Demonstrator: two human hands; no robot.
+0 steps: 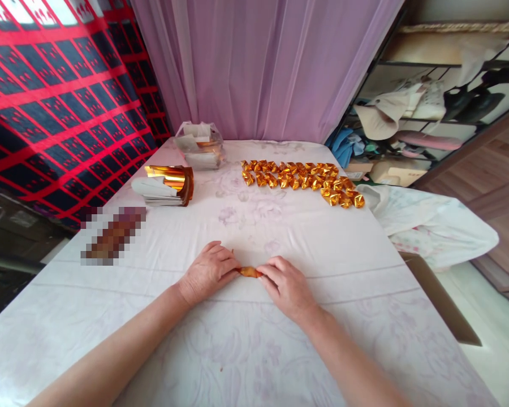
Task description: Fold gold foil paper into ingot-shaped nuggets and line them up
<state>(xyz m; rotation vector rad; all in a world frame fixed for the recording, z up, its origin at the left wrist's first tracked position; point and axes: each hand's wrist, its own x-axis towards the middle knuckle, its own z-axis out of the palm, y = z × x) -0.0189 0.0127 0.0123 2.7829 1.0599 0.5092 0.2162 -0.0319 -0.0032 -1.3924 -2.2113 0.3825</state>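
Low over the table, a small piece of folded gold foil paper (249,272) spans the gap between my two hands. My left hand (210,268) pinches its left end, the fingers pressed together. At the other end my right hand (286,282) grips it between thumb and fingers. The foil looks narrow at both ends and fuller in the middle; the tips are hidden in the fingers. Beyond my hands, several finished-looking folded gold foil pieces (297,176) lie in rows at the back right of the table.
A stack of gold foil sheets (180,183) stands at the back left, with a clear plastic bag of paper (201,147) behind it. A pixelated patch (114,234) covers something at the left. The table (237,350) has a white flowered cloth. Shelves (424,107) stand at right.
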